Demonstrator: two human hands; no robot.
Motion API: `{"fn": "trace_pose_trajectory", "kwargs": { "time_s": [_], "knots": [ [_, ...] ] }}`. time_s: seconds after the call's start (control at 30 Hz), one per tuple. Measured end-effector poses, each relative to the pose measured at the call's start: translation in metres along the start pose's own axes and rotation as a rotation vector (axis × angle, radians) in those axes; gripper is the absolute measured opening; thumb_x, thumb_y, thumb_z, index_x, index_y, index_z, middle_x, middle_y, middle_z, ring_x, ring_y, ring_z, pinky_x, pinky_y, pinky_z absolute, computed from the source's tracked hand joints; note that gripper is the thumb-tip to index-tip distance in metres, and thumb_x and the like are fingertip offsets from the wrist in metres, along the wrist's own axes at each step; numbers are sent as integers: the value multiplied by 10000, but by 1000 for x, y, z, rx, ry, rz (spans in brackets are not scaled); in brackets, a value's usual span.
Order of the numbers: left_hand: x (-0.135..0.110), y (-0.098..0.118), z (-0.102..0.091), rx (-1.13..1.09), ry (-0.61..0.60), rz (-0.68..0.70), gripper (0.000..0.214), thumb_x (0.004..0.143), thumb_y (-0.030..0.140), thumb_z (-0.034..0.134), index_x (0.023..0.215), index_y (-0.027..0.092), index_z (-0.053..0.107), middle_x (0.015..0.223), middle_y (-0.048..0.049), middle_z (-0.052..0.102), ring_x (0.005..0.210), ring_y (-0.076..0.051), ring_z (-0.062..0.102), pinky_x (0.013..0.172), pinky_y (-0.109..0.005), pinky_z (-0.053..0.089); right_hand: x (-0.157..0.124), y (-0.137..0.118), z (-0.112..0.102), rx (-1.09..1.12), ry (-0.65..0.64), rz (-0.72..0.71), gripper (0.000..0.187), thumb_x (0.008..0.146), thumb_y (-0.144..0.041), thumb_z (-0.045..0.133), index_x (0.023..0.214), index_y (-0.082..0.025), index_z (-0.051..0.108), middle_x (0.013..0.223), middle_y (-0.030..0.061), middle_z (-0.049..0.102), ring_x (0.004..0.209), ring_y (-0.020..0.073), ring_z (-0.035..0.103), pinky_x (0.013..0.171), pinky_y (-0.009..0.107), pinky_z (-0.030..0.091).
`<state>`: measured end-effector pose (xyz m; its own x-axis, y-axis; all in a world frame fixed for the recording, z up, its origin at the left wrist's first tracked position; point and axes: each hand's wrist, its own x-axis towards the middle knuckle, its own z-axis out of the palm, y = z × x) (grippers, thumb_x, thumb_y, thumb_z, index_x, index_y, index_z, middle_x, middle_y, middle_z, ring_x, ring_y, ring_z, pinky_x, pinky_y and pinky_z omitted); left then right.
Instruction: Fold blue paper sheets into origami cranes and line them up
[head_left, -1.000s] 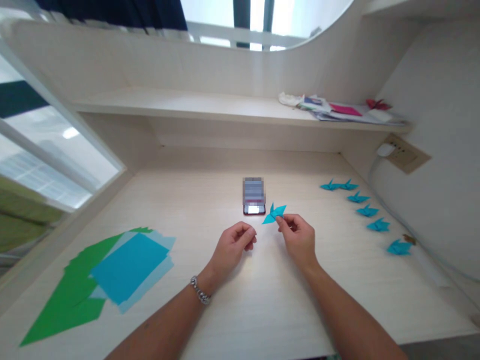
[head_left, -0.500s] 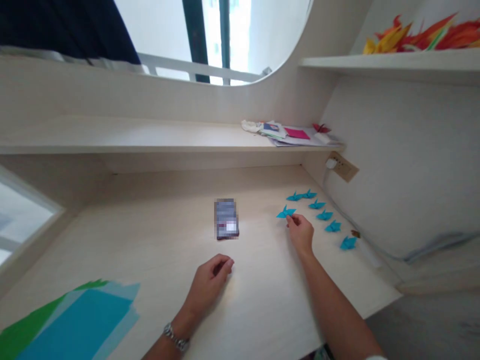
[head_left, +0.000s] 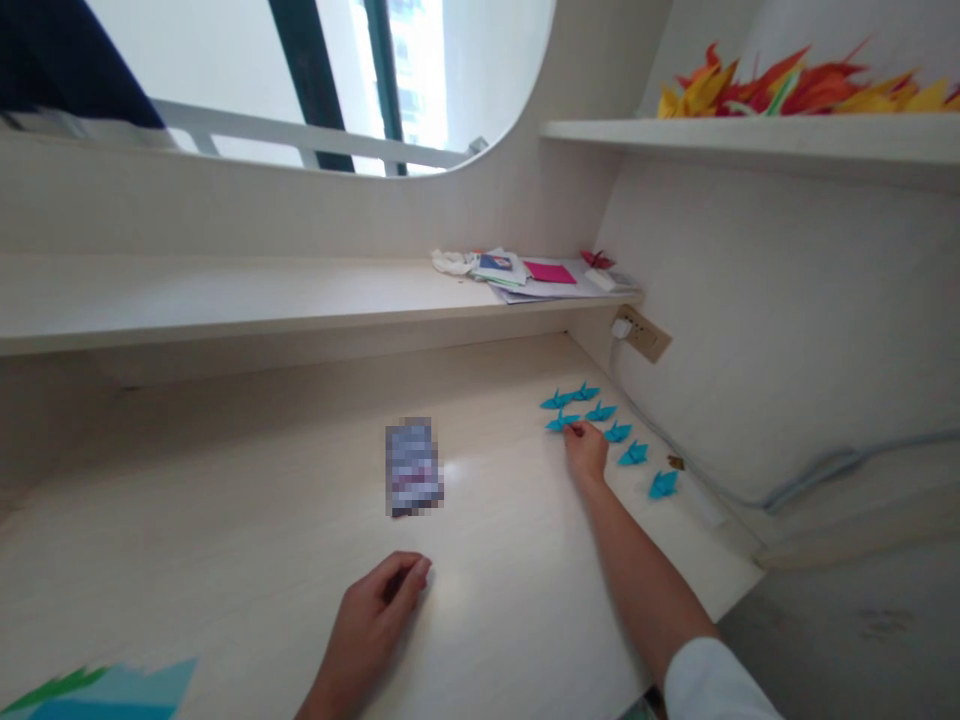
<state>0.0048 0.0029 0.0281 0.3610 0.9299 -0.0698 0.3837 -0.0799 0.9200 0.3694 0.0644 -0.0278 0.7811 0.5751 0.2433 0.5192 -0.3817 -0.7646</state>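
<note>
A small blue origami crane (head_left: 559, 422) is pinched at its near edge between the thumb and fingers of my right hand (head_left: 587, 452). It sits at desk level, just in front of another blue crane (head_left: 556, 401). More blue cranes, among them one at the back (head_left: 585, 392) and one nearest me (head_left: 663, 485), form a curved row along the desk's right side. My left hand (head_left: 379, 610) rests on the desk, its fingers curled and thumb pressed to the forefinger, with nothing visible in it. Beyond it lies a phone-shaped object (head_left: 414, 468), blurred out.
Blue and green paper sheets (head_left: 112, 695) lie at the lower left. A cable (head_left: 697, 460) runs along the right wall from a socket (head_left: 643, 333). Papers (head_left: 551, 273) lie on the back shelf (head_left: 300, 300); red and yellow folded pieces (head_left: 810, 85) stand on the upper shelf.
My right hand has carried the crane a little farther back, closer to the rear cranes. The view has turned right, so the paper sheets now show less. My left hand keeps its curled shape.
</note>
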Motion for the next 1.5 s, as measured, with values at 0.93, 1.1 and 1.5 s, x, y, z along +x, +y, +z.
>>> {"fn": "trace_pose_trajectory", "kwargs": {
  "time_s": [0.93, 1.1, 1.5],
  "knots": [
    [6, -27, 0, 84, -73, 18, 282, 857, 448, 512, 848, 199, 645, 762, -13, 650, 713, -190, 584, 662, -259, 440, 6, 6, 4, -126, 69, 25, 275, 746, -278, 500, 867, -153, 712, 842, 117, 705, 792, 242, 637, 734, 328, 451],
    [5, -22, 0, 86, -62, 17, 290, 851, 449, 515, 837, 195, 656, 764, -22, 657, 720, -197, 587, 660, -259, 448, 7, 8, 5, -123, 75, 23, 283, 746, -282, 494, 876, -154, 710, 856, 120, 706, 796, 239, 636, 742, 329, 451],
    [4, -22, 0, 93, -56, 25, 293, 846, 449, 514, 846, 196, 662, 750, -24, 656, 700, -195, 586, 634, -257, 452, 7, 9, 4, -95, 75, 35, 274, 729, -293, 518, 862, -157, 715, 835, 121, 713, 798, 255, 643, 752, 339, 455]
  ]
}}
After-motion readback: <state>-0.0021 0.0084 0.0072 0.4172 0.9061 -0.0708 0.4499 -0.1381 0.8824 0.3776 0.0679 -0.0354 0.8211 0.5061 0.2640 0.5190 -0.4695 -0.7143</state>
